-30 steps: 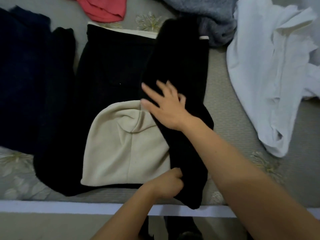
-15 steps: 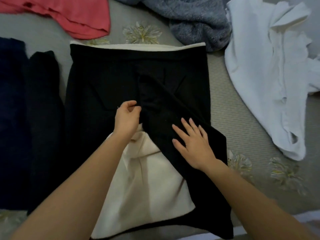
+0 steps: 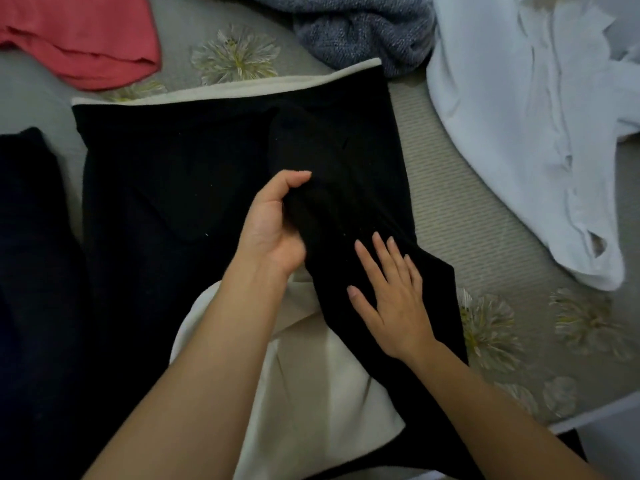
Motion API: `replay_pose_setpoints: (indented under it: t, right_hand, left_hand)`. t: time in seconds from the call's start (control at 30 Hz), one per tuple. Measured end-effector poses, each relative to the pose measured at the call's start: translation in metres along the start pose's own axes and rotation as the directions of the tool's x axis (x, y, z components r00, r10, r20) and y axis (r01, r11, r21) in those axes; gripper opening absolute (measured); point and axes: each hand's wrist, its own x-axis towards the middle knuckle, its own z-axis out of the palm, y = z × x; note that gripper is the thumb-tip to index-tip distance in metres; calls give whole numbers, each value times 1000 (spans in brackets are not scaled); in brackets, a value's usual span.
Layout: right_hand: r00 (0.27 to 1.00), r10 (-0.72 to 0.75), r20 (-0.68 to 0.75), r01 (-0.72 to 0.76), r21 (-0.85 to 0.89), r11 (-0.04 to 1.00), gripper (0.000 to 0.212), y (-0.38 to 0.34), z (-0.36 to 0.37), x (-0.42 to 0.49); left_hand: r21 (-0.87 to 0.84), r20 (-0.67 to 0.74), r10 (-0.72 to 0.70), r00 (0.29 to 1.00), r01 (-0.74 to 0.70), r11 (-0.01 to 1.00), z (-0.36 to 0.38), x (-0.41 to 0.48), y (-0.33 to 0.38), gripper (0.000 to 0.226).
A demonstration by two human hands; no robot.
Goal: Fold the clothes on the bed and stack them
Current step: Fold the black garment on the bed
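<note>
A black garment with a cream lining lies spread on the bed in the middle of the view. Its cream hood or lining shows near the front edge. A black sleeve or flap runs diagonally across it. My left hand grips a fold of this black flap, fingers curled under the cloth. My right hand lies flat on the flap lower down, fingers straight and spread.
A dark navy garment lies at the left. A pink garment is at the top left, a grey knit at the top, and a crumpled white shirt at the right. The bed's front edge runs at the lower right.
My left hand moved from the near hem up to the middle of the flap and took hold there. My right hand slid down the flap toward me. The view shifted closer over the bed.
</note>
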Motion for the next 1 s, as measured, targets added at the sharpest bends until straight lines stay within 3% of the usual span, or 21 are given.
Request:
replay_pose_setpoints:
  t: [0.07,0.1,0.13,0.17,0.2,0.27,0.33,0.37,0.43,0.5,0.57,0.63,0.7,0.83,0.9,0.97,1.0]
  right_hand:
    - [1000,0,12,0,-10,1000,58,1,0,1]
    - [1000,-1,12,1,-21,1000,57,0,0,1]
    - [1000,-4,14,5,-30,1000,57,-1,-1,1]
    - [1000,-7,19,8,-34,999,57,-3,-2,3]
    - [1000,-10,18,11,-27,1000,56,-4,-3,6]
    - [999,3,-49,-1,41,999,52,-5,-10,19]
    - [977,103,-186,-76,147,986,46,-3,-23,42]
    - [951,198,-239,-150,204,967,43,0,-29,57]
    - [865,429,-260,-348,304,887,43,13,-41,91]
    - [785,595,-172,-535,295,791,47,26,-49,125]
    - [842,523,-133,-510,119,852,36,36,-57,151]
    - [910,375,-177,-383,-13,924,31,44,-69,170]
    - [883,393,-256,-413,-26,911,35,53,-82,184]
    - [894,398,-205,-421,-85,903,35,59,-71,190]
    - [891,369,-266,-393,-45,918,33,44,-63,184]
    - [914,210,-346,-221,6,975,42,24,-58,164]
    - [947,81,-311,-83,7,996,48,15,-54,150]
  left_hand:
    - [-154,-50,198,979,-204,967,2,9,6,17]
    - [-141,-103,312,945,-324,935,1,12,12,24]
    - [-26,-165,428,889,-438,899,-2,14,20,32]
    - [195,-222,546,808,-512,837,-11,16,28,37]
    - [459,-251,651,717,-504,732,-22,18,34,40]
    - [827,-260,757,600,-267,495,-50,24,41,47]
    - [929,-307,745,593,18,369,-69,30,39,53]
    - [961,-263,764,589,88,263,-74,33,33,54]
    - [997,25,797,604,48,-68,-74,40,17,56]
    - [965,210,684,698,-36,-259,-68,47,-4,57]
    - [957,182,582,793,-8,-289,-66,55,-26,60]
    - [936,151,562,813,65,-345,-71,62,-41,64]
    - [914,166,575,801,94,-395,-76,67,-45,65]
    - [907,176,572,801,94,-410,-78,67,-45,64]
    - [903,175,574,800,102,-417,-77,66,-44,64]
    - [898,169,571,803,113,-425,-76,66,-45,64]
    - [897,163,566,808,117,-426,-76,66,-45,64]
